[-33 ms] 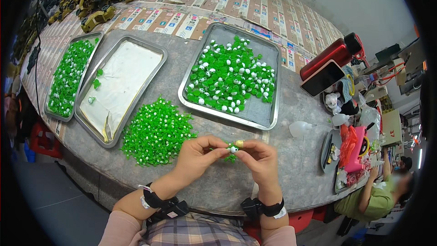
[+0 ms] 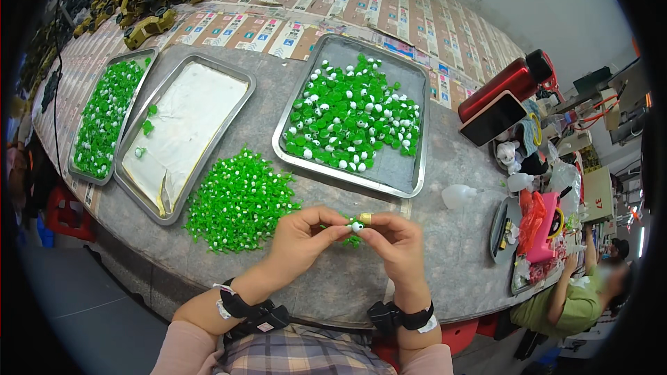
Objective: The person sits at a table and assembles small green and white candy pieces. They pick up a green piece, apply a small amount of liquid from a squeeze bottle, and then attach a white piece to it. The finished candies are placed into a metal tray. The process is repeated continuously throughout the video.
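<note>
Green-and-white, the small piece (image 2: 358, 227) is partly hidden between pinching fingers (image 2: 390, 223).

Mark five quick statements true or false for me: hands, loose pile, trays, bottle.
1. The left hand and right hand both have fingers on one small green-and-white piece. True.
2. The loose green pile sits inside a tray. False: the loose green pile lies on the grey table covering.
3. The white-lined tray is heaped full. False: the white-lined tray holds only a few green pieces.
4. The red bottle is right of the largest tray. True.
5. The largest tray is empty. False: green-and-white pieces fill much of it.
</note>
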`<act>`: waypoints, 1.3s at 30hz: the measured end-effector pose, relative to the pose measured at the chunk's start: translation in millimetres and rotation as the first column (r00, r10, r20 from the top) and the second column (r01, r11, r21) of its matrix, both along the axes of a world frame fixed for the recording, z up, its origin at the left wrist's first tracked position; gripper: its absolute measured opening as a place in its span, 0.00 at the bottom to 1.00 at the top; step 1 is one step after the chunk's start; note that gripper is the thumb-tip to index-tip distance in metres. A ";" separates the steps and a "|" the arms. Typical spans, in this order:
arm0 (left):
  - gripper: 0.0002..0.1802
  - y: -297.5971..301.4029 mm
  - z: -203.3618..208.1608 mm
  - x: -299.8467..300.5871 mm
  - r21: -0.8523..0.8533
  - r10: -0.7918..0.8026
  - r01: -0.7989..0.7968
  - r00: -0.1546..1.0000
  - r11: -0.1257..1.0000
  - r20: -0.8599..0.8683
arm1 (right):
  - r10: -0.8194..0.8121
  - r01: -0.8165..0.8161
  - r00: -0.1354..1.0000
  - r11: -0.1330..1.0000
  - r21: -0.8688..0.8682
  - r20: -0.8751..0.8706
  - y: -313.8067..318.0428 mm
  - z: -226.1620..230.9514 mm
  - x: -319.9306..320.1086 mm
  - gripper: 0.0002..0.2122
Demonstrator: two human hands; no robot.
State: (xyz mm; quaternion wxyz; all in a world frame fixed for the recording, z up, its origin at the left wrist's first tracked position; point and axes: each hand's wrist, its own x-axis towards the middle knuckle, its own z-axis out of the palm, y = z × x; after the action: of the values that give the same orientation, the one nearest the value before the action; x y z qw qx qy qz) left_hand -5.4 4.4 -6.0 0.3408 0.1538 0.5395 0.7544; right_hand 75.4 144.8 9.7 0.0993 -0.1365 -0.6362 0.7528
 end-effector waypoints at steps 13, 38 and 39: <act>0.05 -1.2 6.7 -2.8 -0.148 -0.007 -0.151 0.676 0.977 -0.737 | 0.109 -0.109 0.988 0.994 -0.007 0.111 6.0 3.8 -0.4 0.10; 0.15 -30.7 20.2 -50.4 0.380 0.201 -0.545 0.731 0.748 0.652 | 0.039 -0.226 0.970 0.501 0.836 0.239 20.2 -6.1 -4.8 0.11; 0.14 -24.8 19.9 -43.4 0.366 0.183 -0.478 0.773 0.799 0.608 | 0.021 -0.239 0.963 0.541 0.807 0.270 25.4 -3.9 -0.8 0.11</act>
State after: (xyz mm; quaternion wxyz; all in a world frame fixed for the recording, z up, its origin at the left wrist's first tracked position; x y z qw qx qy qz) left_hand -48.8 -20.4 14.0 0.2836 -0.0847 0.2239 0.9286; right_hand 74.7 170.2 5.8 0.0218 -0.1106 -0.9315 0.3458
